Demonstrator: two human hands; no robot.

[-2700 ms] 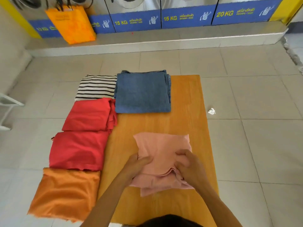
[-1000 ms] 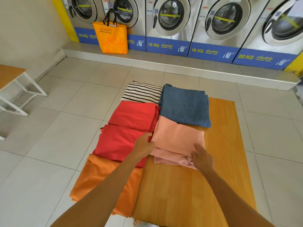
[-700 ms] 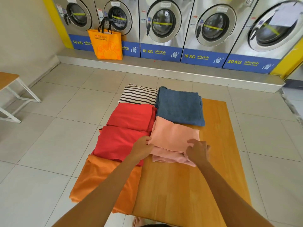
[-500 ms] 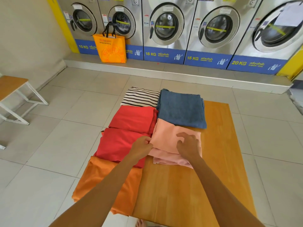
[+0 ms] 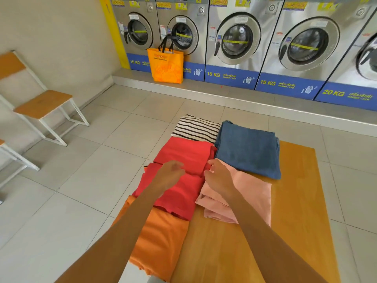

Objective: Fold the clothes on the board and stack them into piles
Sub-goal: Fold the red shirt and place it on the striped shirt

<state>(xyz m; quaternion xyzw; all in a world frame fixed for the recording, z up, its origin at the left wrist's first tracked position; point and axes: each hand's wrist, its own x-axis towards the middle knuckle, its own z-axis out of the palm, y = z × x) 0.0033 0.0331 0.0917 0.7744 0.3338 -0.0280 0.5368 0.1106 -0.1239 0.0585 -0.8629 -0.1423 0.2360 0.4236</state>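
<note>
left hand (image 5: 170, 174) and right hand (image 5: 219, 176) lifted off pink garment (image 5: 248, 193)

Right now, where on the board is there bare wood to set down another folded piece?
Bare wood on the board runs along its right side, beside the blue towel and pink cloth, and across the near end below the pink cloth. The left side is crowded: striped, two red and orange pieces edge to edge.

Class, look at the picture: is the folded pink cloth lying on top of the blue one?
No, the pink cloth lies on the board just in front of the blue cloth.
</note>
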